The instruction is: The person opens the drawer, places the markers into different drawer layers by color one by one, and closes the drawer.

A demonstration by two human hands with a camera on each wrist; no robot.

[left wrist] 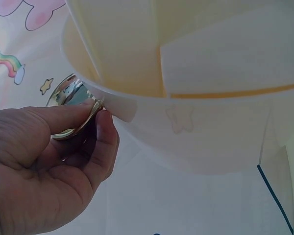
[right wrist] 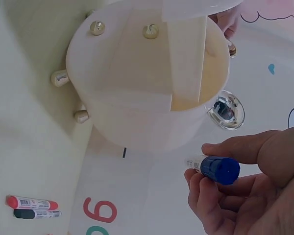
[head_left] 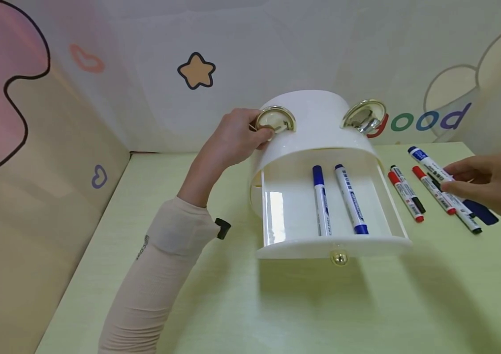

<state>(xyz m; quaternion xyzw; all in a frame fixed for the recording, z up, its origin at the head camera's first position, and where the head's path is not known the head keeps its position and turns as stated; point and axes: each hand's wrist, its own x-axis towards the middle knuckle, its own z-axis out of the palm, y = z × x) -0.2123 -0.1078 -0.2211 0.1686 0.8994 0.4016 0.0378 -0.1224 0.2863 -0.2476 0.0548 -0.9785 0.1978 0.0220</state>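
A white rounded storage box with two gold ears stands with its upper drawer pulled out toward me. Two blue-capped markers lie in that drawer, a left marker and a right marker. My left hand pinches the left gold ear between thumb and fingers. To the right of the box, my right hand holds a blue-capped whiteboard marker between thumb and fingers, its blue end pointing away from me in the head view.
Several red and black markers lie on the green table right of the box, including a red marker and another red marker. A dark blue flat piece lies beside them. Patterned wall panels enclose the back and left. The drawer has a gold knob.
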